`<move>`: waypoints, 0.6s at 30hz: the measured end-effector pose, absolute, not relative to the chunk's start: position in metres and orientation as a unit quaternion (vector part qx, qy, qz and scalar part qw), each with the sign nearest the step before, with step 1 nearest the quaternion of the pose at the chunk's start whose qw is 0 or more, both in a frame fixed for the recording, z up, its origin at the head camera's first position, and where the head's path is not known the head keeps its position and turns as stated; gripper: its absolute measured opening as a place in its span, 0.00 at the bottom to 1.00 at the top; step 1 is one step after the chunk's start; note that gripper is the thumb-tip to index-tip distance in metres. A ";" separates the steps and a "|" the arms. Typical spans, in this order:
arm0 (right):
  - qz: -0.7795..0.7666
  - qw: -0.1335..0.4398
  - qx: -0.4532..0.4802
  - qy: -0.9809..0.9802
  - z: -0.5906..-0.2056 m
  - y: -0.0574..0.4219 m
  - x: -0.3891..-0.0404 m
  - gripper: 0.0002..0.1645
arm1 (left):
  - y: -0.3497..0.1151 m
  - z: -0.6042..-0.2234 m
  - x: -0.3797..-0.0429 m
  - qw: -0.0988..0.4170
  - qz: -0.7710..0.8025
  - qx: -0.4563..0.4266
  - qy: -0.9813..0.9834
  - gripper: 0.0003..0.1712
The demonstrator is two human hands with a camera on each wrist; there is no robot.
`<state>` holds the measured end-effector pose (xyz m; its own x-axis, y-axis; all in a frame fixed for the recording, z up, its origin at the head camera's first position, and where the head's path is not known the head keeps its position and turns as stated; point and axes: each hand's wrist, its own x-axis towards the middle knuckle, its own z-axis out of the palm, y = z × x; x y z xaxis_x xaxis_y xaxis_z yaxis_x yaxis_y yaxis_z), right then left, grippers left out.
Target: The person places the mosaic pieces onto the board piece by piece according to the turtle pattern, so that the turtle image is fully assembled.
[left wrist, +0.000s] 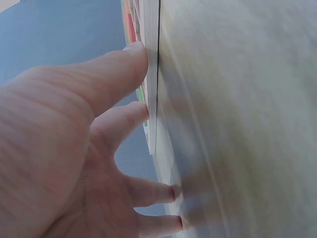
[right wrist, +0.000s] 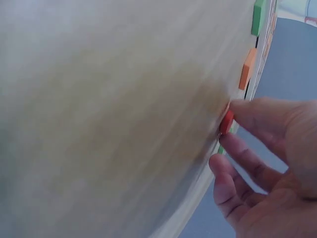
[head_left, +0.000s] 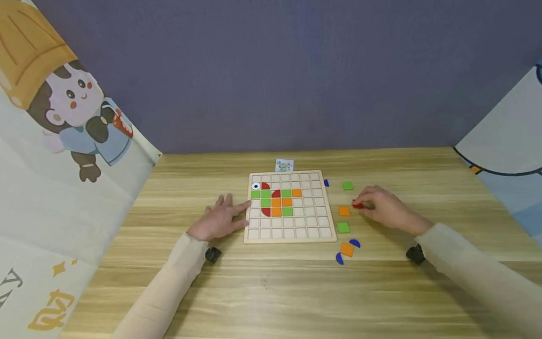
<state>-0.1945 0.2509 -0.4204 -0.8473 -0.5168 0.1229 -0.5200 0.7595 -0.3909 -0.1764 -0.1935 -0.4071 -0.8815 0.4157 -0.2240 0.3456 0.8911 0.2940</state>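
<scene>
A wooden grid board (head_left: 292, 242) lies on the table with red, green and orange tiles and a white eye piece (head_left: 256, 186) in its upper left squares. My left hand (head_left: 218, 221) rests at the board's left edge, fingers spread; thumb and index finger touch the rim in the left wrist view. To the right of the board, my right hand (head_left: 385, 209) pinches a small red tile (right wrist: 226, 123) between thumb and index finger, low at the tabletop. Its exact shape is partly covered by the fingers. An orange tile (head_left: 344, 211) lies just left of that hand.
Green tiles (head_left: 347, 186) (head_left: 343, 228), another orange tile (head_left: 347, 249) and blue half-round pieces (head_left: 354, 243) lie right of the board. One blue piece (head_left: 326, 182) sits by its right rim. A small picture card (head_left: 284, 165) lies behind the board.
</scene>
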 end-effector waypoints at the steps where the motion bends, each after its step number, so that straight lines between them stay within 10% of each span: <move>1: 0.213 0.005 0.281 -0.936 -0.420 0.251 -0.197 0.14 | -0.194 -0.407 -0.176 0.142 0.123 0.198 0.962 0.35; 18: 0.279 -0.055 0.189 -0.940 -0.423 0.244 -0.251 0.11 | -0.192 -0.406 -0.176 0.138 0.118 0.199 0.963 0.35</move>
